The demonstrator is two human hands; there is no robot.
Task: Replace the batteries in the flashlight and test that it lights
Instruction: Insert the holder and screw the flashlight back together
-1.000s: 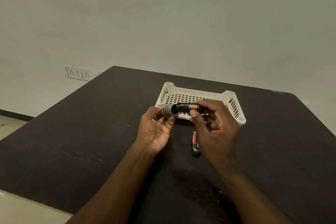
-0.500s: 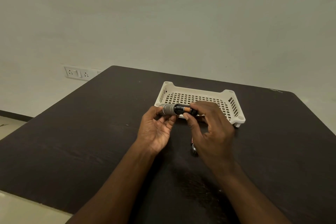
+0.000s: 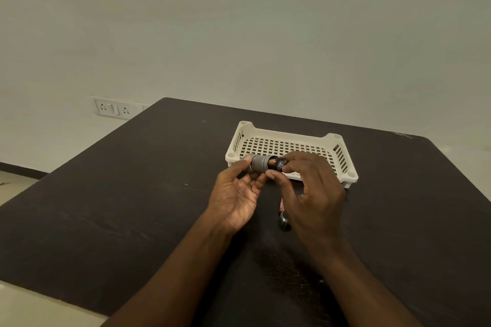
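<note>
Grey flashlight (image 3: 259,163) pinched in left fingers (image 3: 245,160); right fingers (image 3: 273,175) grip the battery holder (image 3: 278,163) at its mouth, basket (image 3: 342,167) just beyond.

Two hands (image 3: 233,194) (image 3: 316,194), one flashlight (image 3: 259,163), one basket (image 3: 342,164).

Matt grey metal flashlight (image 3: 259,163), perforated white plastic basket (image 3: 342,156), matt dark table (image 3: 132,194)
</note>
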